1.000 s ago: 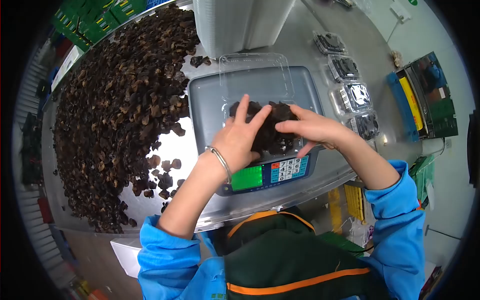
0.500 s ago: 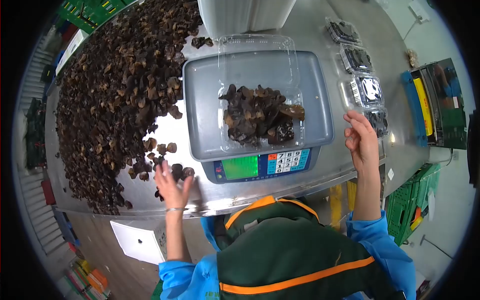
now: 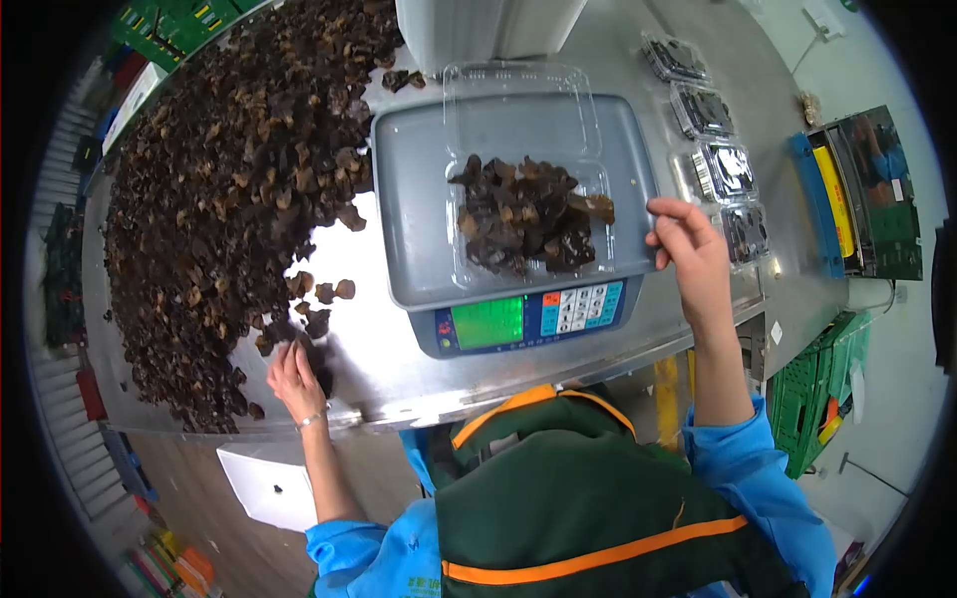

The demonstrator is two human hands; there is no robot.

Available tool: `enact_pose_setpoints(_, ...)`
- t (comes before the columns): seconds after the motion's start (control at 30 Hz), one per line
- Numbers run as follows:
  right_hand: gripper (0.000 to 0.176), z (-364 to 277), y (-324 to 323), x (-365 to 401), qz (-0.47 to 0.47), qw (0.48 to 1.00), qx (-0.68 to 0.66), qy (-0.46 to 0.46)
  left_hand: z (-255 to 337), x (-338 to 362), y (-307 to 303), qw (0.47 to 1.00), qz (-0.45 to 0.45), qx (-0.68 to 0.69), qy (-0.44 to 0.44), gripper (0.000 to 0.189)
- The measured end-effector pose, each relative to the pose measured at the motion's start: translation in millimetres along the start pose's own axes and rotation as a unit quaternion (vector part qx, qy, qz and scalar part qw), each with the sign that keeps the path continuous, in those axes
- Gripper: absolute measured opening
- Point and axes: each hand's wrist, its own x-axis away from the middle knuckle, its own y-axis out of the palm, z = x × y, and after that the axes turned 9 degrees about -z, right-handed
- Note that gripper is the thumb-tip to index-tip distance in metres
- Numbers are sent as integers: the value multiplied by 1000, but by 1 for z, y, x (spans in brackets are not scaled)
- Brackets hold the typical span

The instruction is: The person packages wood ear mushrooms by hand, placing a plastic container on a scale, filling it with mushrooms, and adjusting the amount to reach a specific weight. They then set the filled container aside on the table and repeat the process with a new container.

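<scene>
My left hand (image 3: 295, 383) is at the near edge of a large pile of dark brown wood ear mushrooms (image 3: 239, 179), fingers drawn together on pieces there; the fingertips are partly hidden among them. My right hand (image 3: 690, 254) has its fingers curled at the right rim of the grey tray (image 3: 419, 199) on the digital scale (image 3: 478, 324), index finger and thumb at the rim. An open clear plastic clamshell box (image 3: 523, 110) lies on the tray, its lid folded back, with a heap of wood ears in its base. The scale's display glows green.
Several filled, closed clamshell boxes (image 3: 720, 171) stand in a row on the right of the steel table (image 3: 478, 377). A white container (image 3: 488, 30) stands behind the scale. Green crates (image 3: 812, 384) are at the right, and a white box (image 3: 267, 483) is below the table's front edge.
My left hand has moved left and its fingers have closed at the pile. My right hand has come left and down to the tray's rim. The view has shifted slightly.
</scene>
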Motion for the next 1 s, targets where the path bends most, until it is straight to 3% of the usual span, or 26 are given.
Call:
enact_pose_setpoints(0.03, 22, 3, 2, 0, 4, 1000, 17, -11, -2, 0, -1, 1000, 10, 2, 4, 24)
enact_pose_setpoints(0.07, 32, 10, -2, -1, -12, 992, 121, -25, -5, 1, -2, 992, -46, 79, -82, 24)
enact_pose_setpoints(0.1, 32, 12, 2, -2, -8, 992, 118, -36, -4, -1, -3, 968, -100, 157, -166, 24)
enact_pose_setpoints(0.13, 40, 13, 10, -1, -42, 943, 294, -148, -1, -3, -7, 974, -118, 114, -156, 24)
enact_pose_setpoints(0.17, 49, 15, 18, 1, -71, 850, 457, -251, 9, -7, -15, 977, -137, 70, -146, 24)
enact_pose_setpoints(0.23, 61, 25, 36, 12, -149, 864, 439, -197, 22, -20, -20, 985, -118, 72, -106, 24)
enact_pose_setpoints(0.33, 51, 22, 45, 11, -133, 874, 419, -207, 37, -42, -26, 968, -119, 140, -168, 23)
enact_pose_setpoints(0.4, 45, 21, 44, 9, -116, 880, 406, -219, 46, -56, -31, 996, -52, 1, -73, 21)
enact_pose_setpoints(0.43, 37, 25, 40, 7, -83, 903, 358, -224, 37, -59, -24, 999, 27, -28, 5, 20)
enact_pose_setpoints(0.53, 25, 29, 21, -6, 6, 932, 279, -231, -7, -67, -7, 960, 13, 231, -157, 21)
enact_pose_setpoints(0.6, 21, 31, 4, -17, 51, 943, 251, -212, -10, -73, -10, 857, 41, 456, -235, 20)
enact_pose_setpoints(0.67, 21, 29, -18, -35, 93, 995, -11, -31, -7, -77, -29, 855, 31, 462, -233, 22)
enact_pose_setpoints(0.73, 27, 21, -32, -51, 102, 979, -176, -20, 13, -80, -49, 849, 34, 465, -249, 24)
enact_pose_setpoints(0.87, 39, -6, -42, -78, 55, 973, -215, 59, 33, -79, -52, 824, 51, 491, -279, 27)
enact_pose_setpoints(0.9, 39, -20, -40, -77, 29, 976, -211, 47, 45, -80, -59, 804, 62, 526, -270, 27)
enact_pose_setpoints(0.97, 40, -39, -42, -80, -79, 976, -201, 5, 47, -78, -65, 829, 28, 509, -229, 28)
enact_pose_setpoints(1.0, 40, -41, -42, -86, -83, 977, -198, 8, 45, -79, -62, 832, 31, 512, -211, 29)
